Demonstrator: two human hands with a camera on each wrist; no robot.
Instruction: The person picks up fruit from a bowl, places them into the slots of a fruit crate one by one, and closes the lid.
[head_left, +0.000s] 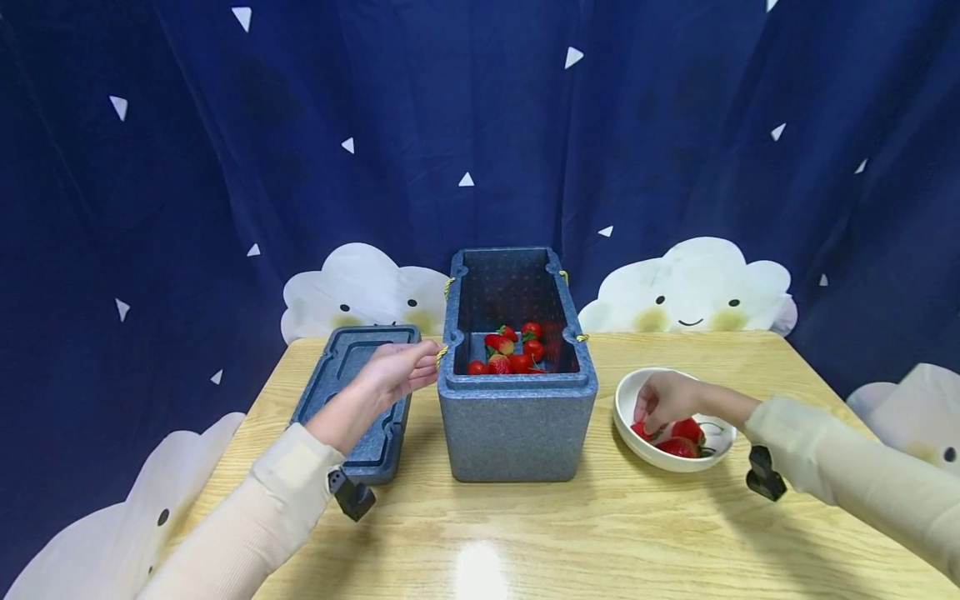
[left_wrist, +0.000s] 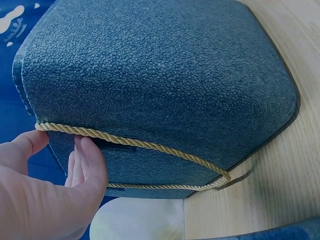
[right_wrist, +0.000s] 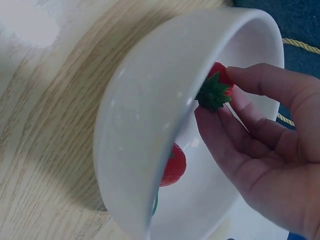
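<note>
A blue-grey foam box (head_left: 517,433) stands in the middle of the table, with several red strawberries (head_left: 520,363) inside. My left hand (head_left: 401,367) touches the box's left side near the rim, its fingertips beside the twisted yellow cord (left_wrist: 165,148). On the right, my right hand (head_left: 667,396) reaches into a white bowl (head_left: 675,464). Thumb and fingers pinch a strawberry (right_wrist: 220,80) by its sides, its green leaves facing the right wrist camera. Other strawberries (head_left: 678,447) lie in the bowl, partly hidden by its wall in the right wrist view.
A blue-grey lid (head_left: 375,454) lies on the table left of the box, partly under my left forearm. The wooden table (head_left: 525,533) runs in front of everything. Behind it hangs a dark blue curtain (head_left: 420,108) with white triangles and clouds.
</note>
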